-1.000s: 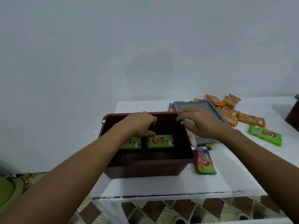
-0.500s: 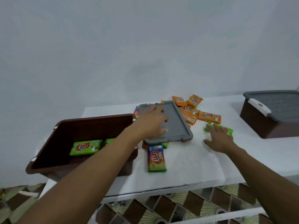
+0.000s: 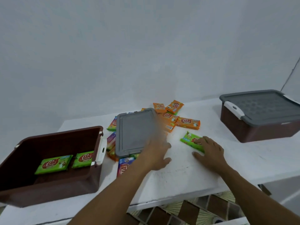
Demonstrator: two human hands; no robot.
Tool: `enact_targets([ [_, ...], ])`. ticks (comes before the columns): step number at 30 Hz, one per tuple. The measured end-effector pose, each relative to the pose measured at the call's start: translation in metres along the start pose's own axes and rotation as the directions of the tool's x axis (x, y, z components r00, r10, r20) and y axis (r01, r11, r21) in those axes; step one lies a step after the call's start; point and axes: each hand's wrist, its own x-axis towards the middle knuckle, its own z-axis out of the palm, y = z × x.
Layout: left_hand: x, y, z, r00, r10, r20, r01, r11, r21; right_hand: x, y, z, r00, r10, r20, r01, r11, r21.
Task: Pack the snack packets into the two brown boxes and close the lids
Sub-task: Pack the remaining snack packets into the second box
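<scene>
Pressing straight fingers on a green packet, the right hand grips nothing; the left hand, blurred, spreads its fingers beside the grey lid.

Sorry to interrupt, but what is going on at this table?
A person is packing snack packets. Their right hand rests on a green packet on the table; the left hand, blurred, is open by the loose grey lid. The open box holds two green packets; the second box is closed. Orange packets lie unpacked.

soft even light; left hand motion-blurred; wide-angle bowing at edges
</scene>
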Motion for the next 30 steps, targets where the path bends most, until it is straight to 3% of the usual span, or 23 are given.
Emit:
enact_targets([
  [6,0.049,0.006,0.012,0.996,-0.066,-0.067,0.069,0.997,0.037,-0.002,0.003,0.004,0.987,-0.070,-0.143,0.083,0.993,0.088],
  [9,0.061,0.011,0.021,0.990,-0.141,-0.022,0.142,0.986,0.090,0.001,0.009,0.004,0.987,-0.057,-0.153,0.077,0.989,0.126],
  [14,0.063,0.004,0.018,0.985,-0.168,-0.037,0.169,0.985,0.021,0.002,0.012,0.007,0.984,-0.053,-0.173,0.076,0.989,0.127],
  [21,0.051,-0.026,-0.065,0.940,-0.141,-0.310,0.127,0.990,-0.066,0.002,0.012,0.007,0.981,-0.065,-0.183,0.089,0.988,0.126],
  [24,0.044,-0.053,-0.082,0.955,-0.092,-0.281,0.069,0.993,-0.091,0.001,0.013,0.008,0.981,-0.063,-0.186,0.086,0.989,0.118],
  [26,0.037,-0.058,-0.078,0.965,-0.087,-0.248,0.088,0.996,-0.006,0.001,0.011,0.008,0.978,-0.074,-0.193,0.095,0.990,0.104],
  [30,0.036,-0.049,-0.034,0.982,-0.169,-0.080,0.165,0.985,-0.057,0.002,0.010,0.008,0.979,-0.078,-0.190,0.097,0.991,0.089],
])
